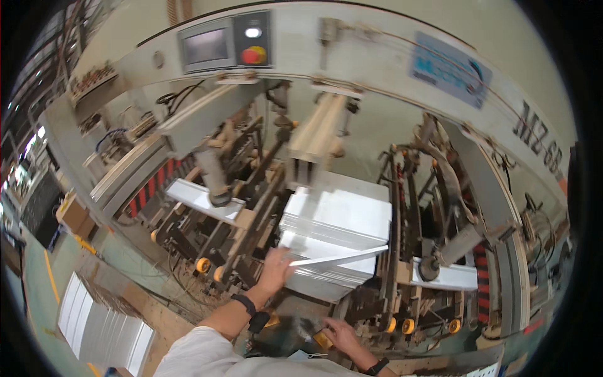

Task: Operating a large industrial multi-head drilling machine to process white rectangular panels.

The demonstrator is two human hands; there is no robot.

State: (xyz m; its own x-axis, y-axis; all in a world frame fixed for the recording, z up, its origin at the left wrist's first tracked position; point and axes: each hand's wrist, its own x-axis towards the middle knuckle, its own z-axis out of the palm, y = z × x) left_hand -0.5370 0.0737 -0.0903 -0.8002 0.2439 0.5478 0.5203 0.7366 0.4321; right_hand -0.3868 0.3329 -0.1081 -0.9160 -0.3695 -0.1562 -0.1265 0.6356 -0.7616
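My left hand (pixel 275 269), with a dark band on its wrist, is closed on the near left end of a narrow white board (pixel 339 257). This board slants up to the right above a stack of white boards (pixel 336 217) in the middle of the machine. Lower down, close to my body, my right hand (pixel 347 339) has its fingers apart beside a small yellow part (pixel 323 340). It holds nothing that I can make out, and some of its fingers are hard to see.
On either side, cylinder clamps (pixel 217 196) (pixel 430 267) press on white boards (pixel 200 200) (pixel 461 276). A control panel with a screen (pixel 207 47) and a red stop button (pixel 254 56) is on the beam above. More white boards (pixel 103 330) stand at the lower left.
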